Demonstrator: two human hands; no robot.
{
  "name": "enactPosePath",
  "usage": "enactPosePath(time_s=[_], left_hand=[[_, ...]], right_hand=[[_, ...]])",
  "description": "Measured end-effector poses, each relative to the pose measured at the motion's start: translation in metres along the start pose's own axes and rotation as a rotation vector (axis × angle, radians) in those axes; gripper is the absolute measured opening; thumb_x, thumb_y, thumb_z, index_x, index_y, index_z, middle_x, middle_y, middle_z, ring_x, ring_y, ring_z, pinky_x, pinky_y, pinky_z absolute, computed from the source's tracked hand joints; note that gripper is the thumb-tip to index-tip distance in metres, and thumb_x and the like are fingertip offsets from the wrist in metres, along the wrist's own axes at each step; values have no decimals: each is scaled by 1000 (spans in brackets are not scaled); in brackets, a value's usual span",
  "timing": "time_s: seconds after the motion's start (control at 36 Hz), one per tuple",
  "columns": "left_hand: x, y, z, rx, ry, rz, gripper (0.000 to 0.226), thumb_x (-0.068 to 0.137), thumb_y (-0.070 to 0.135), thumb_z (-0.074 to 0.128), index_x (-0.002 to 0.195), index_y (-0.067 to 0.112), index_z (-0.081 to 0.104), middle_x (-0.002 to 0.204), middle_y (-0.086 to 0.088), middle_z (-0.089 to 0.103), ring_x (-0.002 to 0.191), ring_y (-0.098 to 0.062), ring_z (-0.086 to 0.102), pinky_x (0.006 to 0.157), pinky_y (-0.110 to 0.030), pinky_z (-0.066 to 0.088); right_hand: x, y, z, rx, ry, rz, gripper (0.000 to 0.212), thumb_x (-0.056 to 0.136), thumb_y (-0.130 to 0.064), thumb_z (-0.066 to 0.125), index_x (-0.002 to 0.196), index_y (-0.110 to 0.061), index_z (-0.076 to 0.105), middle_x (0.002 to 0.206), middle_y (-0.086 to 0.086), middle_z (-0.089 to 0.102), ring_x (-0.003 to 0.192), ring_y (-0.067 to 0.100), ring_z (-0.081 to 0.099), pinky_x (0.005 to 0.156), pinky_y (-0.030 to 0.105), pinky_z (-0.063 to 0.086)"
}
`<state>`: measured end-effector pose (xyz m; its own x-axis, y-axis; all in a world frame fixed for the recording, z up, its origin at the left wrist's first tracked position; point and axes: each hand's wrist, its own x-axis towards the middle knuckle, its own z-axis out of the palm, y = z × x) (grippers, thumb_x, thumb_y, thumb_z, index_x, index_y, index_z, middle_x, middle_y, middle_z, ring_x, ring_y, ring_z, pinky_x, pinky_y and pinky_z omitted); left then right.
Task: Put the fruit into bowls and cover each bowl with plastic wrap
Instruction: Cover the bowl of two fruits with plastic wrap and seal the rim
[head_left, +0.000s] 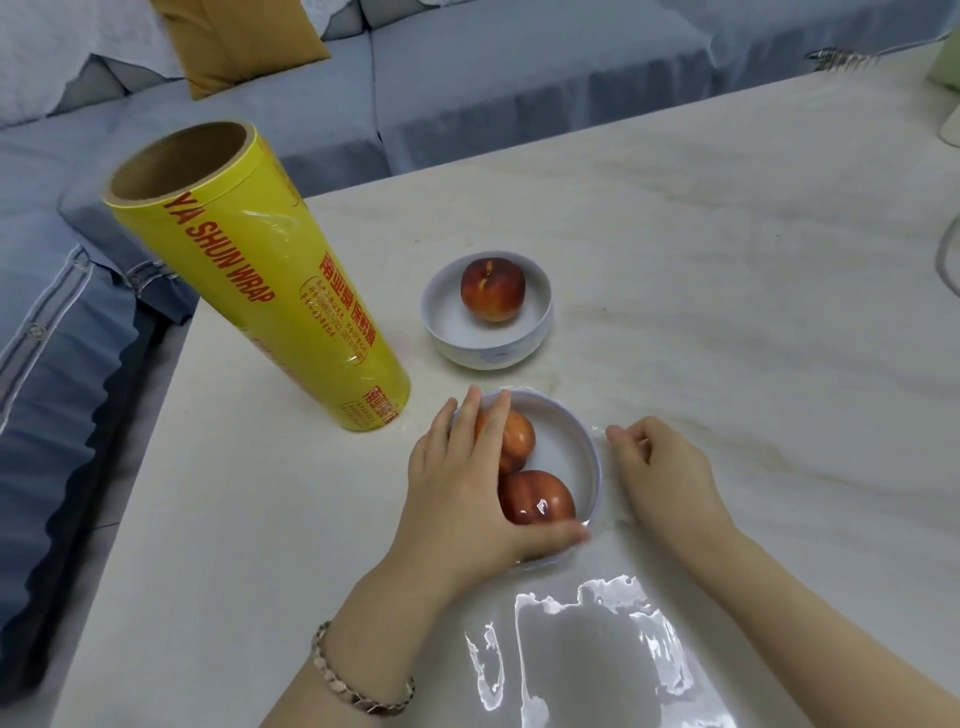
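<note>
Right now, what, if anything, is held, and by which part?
The right hand pinches the clear plastic wrap by its edge beside the nearer white bowl; the left hand only presses flat.

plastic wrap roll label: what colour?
Yellow with red lettering on the plastic wrap roll; clearest in the head view.

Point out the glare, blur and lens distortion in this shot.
Head view: hard white glare on the loose plastic wrap near the bottom edge, and a small glint on the nearer fruit. The left hand shows motion blur at its thumb tip. The wide lens makes the standing yellow roll appear to lean. The far right corner of the table looks soft.
</note>
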<state>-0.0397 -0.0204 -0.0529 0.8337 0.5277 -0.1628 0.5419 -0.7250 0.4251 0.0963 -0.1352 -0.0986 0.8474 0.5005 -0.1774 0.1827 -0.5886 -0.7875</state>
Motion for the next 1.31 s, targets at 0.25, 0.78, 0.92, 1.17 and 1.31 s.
enactPosePath(time_s=[0.25, 0.78, 0.92, 1.17, 1.31], left_hand=[[22, -13, -9, -595, 177, -447, 36, 93, 35, 50, 125, 18, 53, 132, -3, 54, 121, -20, 49, 96, -27, 35], [-15, -10, -19, -773, 120, -356, 31, 77, 53, 60, 84, 23, 65, 85, 1, 67, 74, -6, 59, 62, -8, 42], [-19, -7, -20, -779, 124, -320, 53, 55, 70, 69, 79, 23, 59, 72, -3, 64, 67, -12, 59, 65, -24, 45], [-28, -5, -12, -755, 211, -232, 47, 46, 68, 60, 77, 34, 69, 82, 25, 69, 82, 6, 62, 69, -4, 43], [-31, -4, -11, -742, 240, -209, 41, 49, 63, 62, 77, 33, 68, 80, 25, 68, 79, 8, 62, 66, -3, 42]], right_hand=[[-20, -13, -16, 522, -317, 233, 52, 90, -42, 50, 83, 7, 67, 74, 12, 65, 68, 21, 59, 75, 33, 54], [-64, -16, -24, 342, -218, -180, 7, 80, -17, 65, 78, -15, 72, 67, -4, 67, 65, -2, 54, 62, 11, 40], [-73, -21, -25, 393, -223, -187, 26, 57, -47, 60, 79, -39, 71, 85, -26, 69, 81, -5, 64, 71, 3, 43], [-49, -47, -41, 532, -549, 239, 56, 51, -60, 63, 75, -10, 72, 73, 4, 69, 67, 15, 63, 73, 30, 49], [-32, -62, -40, 324, -687, 219, 34, 75, -44, 67, 64, -12, 62, 62, 4, 53, 55, 13, 47, 61, 23, 41]])
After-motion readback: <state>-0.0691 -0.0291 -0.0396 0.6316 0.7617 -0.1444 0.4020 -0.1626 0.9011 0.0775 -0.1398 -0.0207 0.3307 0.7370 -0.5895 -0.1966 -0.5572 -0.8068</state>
